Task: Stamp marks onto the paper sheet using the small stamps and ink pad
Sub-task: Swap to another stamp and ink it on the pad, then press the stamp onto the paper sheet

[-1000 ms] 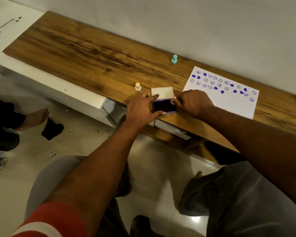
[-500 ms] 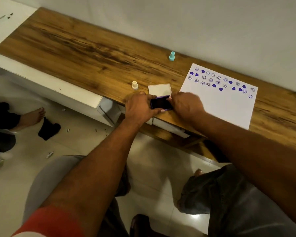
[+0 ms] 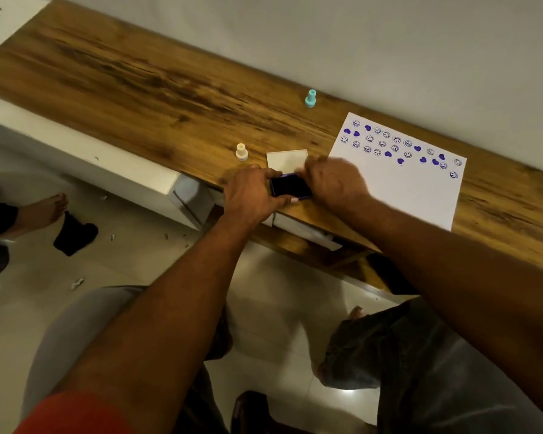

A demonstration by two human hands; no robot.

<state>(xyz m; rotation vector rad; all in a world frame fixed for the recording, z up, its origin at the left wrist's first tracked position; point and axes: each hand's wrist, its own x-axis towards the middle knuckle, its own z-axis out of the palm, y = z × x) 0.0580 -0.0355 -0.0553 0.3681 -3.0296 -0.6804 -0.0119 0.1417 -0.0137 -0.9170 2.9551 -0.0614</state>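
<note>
A dark purple ink pad (image 3: 290, 185) lies near the front edge of the wooden desk (image 3: 145, 89). My left hand (image 3: 253, 195) grips its left side, thumb along the near edge. My right hand (image 3: 336, 181) pinches its right side. The pad's pale lid (image 3: 286, 160) lies just behind it. A white paper sheet (image 3: 414, 189) to the right carries several purple smiley and heart marks along its far edge. A cream stamp (image 3: 241, 151) stands upright left of the lid. A teal stamp (image 3: 310, 98) stands farther back near the wall.
The grey wall (image 3: 389, 42) runs right behind the desk. A white cabinet (image 3: 107, 170) sits lower at the left. Another person's bare foot (image 3: 41, 211) and a dark sock rest on the tiled floor at the left. My knees are below the desk edge.
Both hands have kept hold of the ink pad. My right hand has shifted a little over the pad's far right corner. The camera view has tilted slightly.
</note>
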